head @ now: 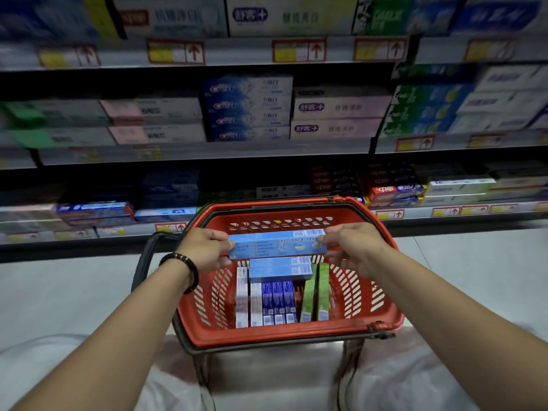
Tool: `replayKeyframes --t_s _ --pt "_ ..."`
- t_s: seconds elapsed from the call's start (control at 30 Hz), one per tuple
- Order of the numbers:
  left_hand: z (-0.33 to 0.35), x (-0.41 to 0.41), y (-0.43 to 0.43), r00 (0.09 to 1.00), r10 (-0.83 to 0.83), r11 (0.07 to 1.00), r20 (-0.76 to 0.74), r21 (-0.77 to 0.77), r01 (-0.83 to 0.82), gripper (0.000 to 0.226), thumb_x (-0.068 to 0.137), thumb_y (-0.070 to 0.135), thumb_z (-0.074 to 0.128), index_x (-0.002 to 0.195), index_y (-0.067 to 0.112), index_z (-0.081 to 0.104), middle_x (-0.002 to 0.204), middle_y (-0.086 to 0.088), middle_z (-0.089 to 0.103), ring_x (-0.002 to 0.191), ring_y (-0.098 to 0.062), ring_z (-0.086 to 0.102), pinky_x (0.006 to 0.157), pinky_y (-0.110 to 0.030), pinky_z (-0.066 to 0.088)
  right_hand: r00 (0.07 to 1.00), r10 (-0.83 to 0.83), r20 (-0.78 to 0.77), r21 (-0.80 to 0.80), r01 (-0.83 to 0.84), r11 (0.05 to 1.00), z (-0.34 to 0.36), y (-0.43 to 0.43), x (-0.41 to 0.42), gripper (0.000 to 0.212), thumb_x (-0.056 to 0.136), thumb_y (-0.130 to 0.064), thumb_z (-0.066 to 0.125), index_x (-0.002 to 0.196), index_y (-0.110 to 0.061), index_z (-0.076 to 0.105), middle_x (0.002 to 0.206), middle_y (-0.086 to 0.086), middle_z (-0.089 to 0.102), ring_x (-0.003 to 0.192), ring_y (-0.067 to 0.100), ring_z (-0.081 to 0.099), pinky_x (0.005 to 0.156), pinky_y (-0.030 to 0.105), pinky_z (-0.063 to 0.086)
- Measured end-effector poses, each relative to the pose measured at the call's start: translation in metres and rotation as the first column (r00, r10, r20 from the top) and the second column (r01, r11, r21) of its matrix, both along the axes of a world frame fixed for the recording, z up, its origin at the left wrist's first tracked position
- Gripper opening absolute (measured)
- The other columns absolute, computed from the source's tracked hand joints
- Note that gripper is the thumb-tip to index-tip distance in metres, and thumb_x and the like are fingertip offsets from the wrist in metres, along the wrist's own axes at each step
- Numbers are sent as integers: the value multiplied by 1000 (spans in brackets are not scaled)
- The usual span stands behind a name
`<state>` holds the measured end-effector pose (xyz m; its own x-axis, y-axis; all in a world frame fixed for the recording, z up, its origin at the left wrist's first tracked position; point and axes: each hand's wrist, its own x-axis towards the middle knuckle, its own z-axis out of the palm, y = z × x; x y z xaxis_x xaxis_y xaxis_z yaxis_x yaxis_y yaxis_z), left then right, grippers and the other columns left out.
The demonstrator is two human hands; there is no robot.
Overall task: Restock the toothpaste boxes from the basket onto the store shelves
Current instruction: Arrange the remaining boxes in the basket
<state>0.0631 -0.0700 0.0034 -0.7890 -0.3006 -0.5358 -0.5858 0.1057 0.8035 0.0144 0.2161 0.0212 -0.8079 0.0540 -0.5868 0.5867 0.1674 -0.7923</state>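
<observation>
over the red plastic slotted basket [367, 295], both the left hand [204, 250] and right hand [353, 247] pinch the ends of one long light-blue toothpaste box [277, 244], not yet shelved, while about ten more boxes wait below for the stocked store shelves [207, 152].

The light is dim and bluish. Deep shadow lies under each of the shelves [225, 151]. Their boxes [338, 106] are blurred, more at the edges, where lines bend. The basket [284, 335] looks sharper.
</observation>
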Motion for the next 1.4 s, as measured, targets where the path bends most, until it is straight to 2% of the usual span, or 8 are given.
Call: replayKeyframes --t_s 0.13,0.27,0.4,0.67,0.9,1.07,1.2,1.4 --pt "30 2 -6 1000 4 996 -29 89 -1 23 95 7 73 116 3 65 109 -20 72 94 -29 73 78 -36 65 1000 -22 14 -61 23 998 15 2 -2 24 88 -8 84 110 -9 72 94 15 81 86 30 80 67 37 62" --pt "56 -5 -8 997 12 994 -71 105 -4 25 95 4 73 118 -1 65 113 -23 71 97 -31 71 77 -34 63 1000 -12 -27 -83 10 996 32 1 -7 21 91 -9 82 108 -10 71 91 15 80 79 28 80 61 33 59" --pt "69 -13 -12 995 33 993 -97 118 -22 25 94 4 74 116 -2 67 114 -24 71 90 -28 73 75 -33 64 995 -44 -89 -66 38 997 46 -4 -16 21 87 -8 85 105 -10 73 98 17 79 85 32 78 64 35 59" --pt "78 -22 -16 985 78 983 -151 178 -51 21 92 5 75 112 0 70 112 -20 73 83 -20 73 66 -25 64 986 -60 -158 -82 47 996 59 -5 -32 19 86 -12 87 102 -11 77 89 17 81 71 27 77 59 32 57" --pt "62 -22 -10 978 126 982 -169 162 -99 18 91 9 77 107 1 74 100 -16 77 85 -23 74 78 -30 65 981 -88 -174 -78 75 994 46 -2 -36 18 84 -22 90 97 -14 80 87 11 82 91 33 80 81 40 64" --pt "66 -22 -13 969 98 993 -227 82 -81 15 93 16 76 102 4 78 93 -13 80 81 -24 72 73 -28 65 978 -79 -194 -114 57 992 43 -3 -38 26 83 -28 91 98 -10 80 88 14 81 83 29 74 71 36 57" --pt "72 -27 -19 965 70 997 -251 45 -61 16 91 12 77 105 3 77 95 -18 79 75 -22 71 65 -23 63 971 -69 -230 -126 40 991 47 -4 -36 22 87 -26 88 97 -9 79 87 15 81 78 26 72 70 35 57" --pt "79 -31 -26 974 21 995 -225 97 1 22 87 7 80 108 2 73 98 -18 79 84 -28 75 75 -30 65 949 -82 -303 -39 74 996 45 -8 -35 4 93 -8 77 97 -11 76 90 16 80 83 29 77 71 37 62"
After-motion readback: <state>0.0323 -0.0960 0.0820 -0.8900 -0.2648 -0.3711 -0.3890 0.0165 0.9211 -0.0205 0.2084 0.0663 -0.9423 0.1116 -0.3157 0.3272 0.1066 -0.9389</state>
